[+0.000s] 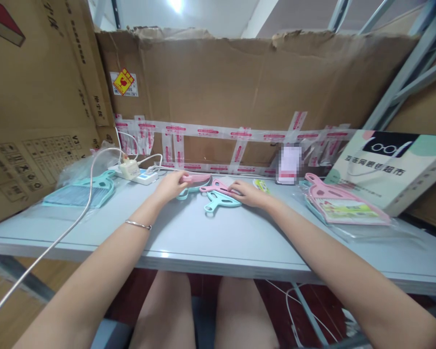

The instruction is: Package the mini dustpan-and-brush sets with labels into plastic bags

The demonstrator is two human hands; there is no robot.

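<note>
In the middle of the table, my left hand is closed at the end of a pink hand brush. A teal brush lies partly beneath it. My right hand has its fingers bent over the wide end of a small pink dustpan, whose handle points left. Under that dustpan is a teal dustpan with a looped handle. A yellow-green label card lies just beyond my right hand.
Bagged teal dustpans lie at the left by a power strip and a white cable. On the right are a wrapped pink dustpan and a printed box. A phone leans against the large cardboard behind.
</note>
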